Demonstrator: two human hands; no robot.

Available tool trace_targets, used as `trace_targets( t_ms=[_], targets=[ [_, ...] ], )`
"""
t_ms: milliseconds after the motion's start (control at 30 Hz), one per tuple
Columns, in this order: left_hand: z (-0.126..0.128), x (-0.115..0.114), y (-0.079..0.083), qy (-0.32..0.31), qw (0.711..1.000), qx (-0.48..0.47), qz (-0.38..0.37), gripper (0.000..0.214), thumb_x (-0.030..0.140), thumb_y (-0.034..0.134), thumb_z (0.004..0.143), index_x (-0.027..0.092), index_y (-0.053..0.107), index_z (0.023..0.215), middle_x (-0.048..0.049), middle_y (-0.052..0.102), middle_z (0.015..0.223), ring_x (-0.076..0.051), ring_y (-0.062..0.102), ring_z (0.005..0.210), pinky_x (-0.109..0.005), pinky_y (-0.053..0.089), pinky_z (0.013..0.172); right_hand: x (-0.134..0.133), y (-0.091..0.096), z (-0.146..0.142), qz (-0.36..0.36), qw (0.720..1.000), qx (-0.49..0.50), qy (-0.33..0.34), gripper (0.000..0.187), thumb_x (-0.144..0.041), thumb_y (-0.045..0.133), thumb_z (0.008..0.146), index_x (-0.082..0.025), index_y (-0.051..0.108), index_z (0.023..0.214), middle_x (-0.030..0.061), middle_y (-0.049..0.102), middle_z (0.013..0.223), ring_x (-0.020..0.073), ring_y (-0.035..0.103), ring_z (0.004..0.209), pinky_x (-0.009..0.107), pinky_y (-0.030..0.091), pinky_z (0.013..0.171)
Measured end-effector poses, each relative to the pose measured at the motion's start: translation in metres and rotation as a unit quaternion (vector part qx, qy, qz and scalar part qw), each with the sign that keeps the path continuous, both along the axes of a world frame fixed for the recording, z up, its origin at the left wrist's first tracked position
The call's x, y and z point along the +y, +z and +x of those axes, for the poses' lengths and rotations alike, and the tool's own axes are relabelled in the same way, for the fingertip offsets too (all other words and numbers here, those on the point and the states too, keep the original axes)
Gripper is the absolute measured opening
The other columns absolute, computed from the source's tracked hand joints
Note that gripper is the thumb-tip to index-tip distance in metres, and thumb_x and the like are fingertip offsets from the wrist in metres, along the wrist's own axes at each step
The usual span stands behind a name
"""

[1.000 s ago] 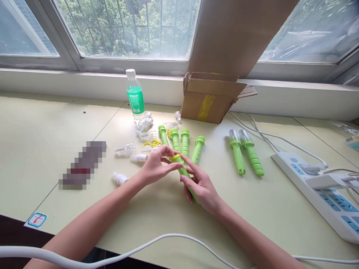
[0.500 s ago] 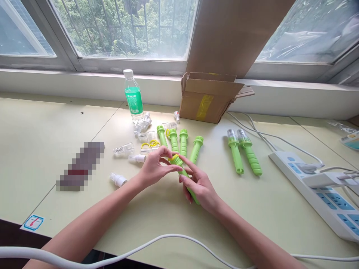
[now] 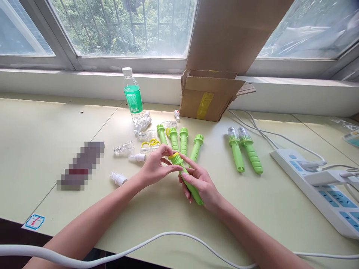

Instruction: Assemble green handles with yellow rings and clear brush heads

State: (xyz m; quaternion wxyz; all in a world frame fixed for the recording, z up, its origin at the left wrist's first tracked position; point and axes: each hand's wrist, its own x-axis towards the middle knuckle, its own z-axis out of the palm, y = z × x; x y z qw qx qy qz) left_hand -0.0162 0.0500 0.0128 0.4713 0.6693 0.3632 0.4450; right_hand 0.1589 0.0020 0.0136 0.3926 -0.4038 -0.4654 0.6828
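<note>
My right hand (image 3: 204,186) is closed around a green ribbed tube handle (image 3: 195,190), tilted with its threaded end up and to the left. At that threaded end, my left hand (image 3: 154,169) pinches a yellow ring (image 3: 174,155), which sits against the mouth of the handle. The right index finger reaches up to the same ring. Just behind the hands are several more green handles (image 3: 183,140). Loose yellow rings (image 3: 154,142) lie left of them, among clear ribbed caps (image 3: 123,148). Nearest my left forearm is a white plug-like piece (image 3: 118,179).
Two green handles with clear caps (image 3: 236,151) lie to the right, near a white power strip (image 3: 311,186) with cords. A bottle (image 3: 133,97) and an open cardboard box (image 3: 210,97) stand at the back. A white cable (image 3: 168,233) crosses the table's front edge.
The lower end of the held green handle has shifted slightly right and down. Both hands keep nearly the same hold, and the yellow ring stays at the threaded end.
</note>
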Motion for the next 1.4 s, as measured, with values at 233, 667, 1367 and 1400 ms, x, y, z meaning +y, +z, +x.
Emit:
trace_targets(
  t_ms=[233, 667, 1367, 1400],
  targets=[
    [0.001, 0.000, -0.002, 0.021, 1.000, 0.005, 0.001, 0.041, 0.035, 0.079, 0.066, 0.018, 0.044, 0.079, -0.0006, 0.054, 0.083, -0.018, 0.063, 0.088, -0.030, 0.061, 0.067, 0.000, -0.001, 0.000, -0.012, 1.000, 0.016, 0.006, 0.066, -0.033, 0.056, 0.085, -0.029, 0.031, 0.145, -0.0040, 0.053, 0.068, 0.0099, 0.052, 0.040, 0.022, 0.042, 0.031],
    [0.000, -0.001, -0.007, 0.028, 0.999, 0.023, 0.001, 0.042, 0.039, 0.079, 0.065, 0.018, 0.044, 0.078, -0.0011, 0.059, 0.080, -0.016, 0.064, 0.077, -0.031, 0.060, 0.067, 0.000, -0.004, 0.001, 0.008, 1.000, 0.008, 0.006, 0.060, -0.031, 0.054, 0.089, -0.026, 0.033, 0.145, -0.0027, 0.057, 0.069, 0.0101, 0.054, 0.042, 0.023, 0.042, 0.038],
    [0.004, -0.001, -0.013, 0.056, 0.998, 0.025, 0.032, 0.040, 0.036, 0.079, 0.066, 0.018, 0.046, 0.079, 0.0006, 0.054, 0.080, -0.014, 0.063, 0.079, -0.029, 0.060, 0.066, -0.002, -0.006, 0.000, 0.021, 1.000, -0.010, 0.001, 0.057, -0.029, 0.052, 0.090, -0.025, 0.034, 0.144, -0.0025, 0.059, 0.069, 0.0110, 0.055, 0.043, 0.024, 0.043, 0.039],
    [0.004, -0.001, -0.014, 0.056, 0.998, 0.024, 0.029, 0.040, 0.036, 0.078, 0.066, 0.018, 0.046, 0.079, 0.0002, 0.054, 0.080, -0.015, 0.063, 0.081, -0.029, 0.060, 0.066, -0.002, -0.006, 0.000, 0.022, 1.000, -0.012, 0.001, 0.057, -0.029, 0.051, 0.090, -0.025, 0.034, 0.144, -0.0023, 0.059, 0.070, 0.0111, 0.055, 0.043, 0.025, 0.043, 0.039]
  ],
)
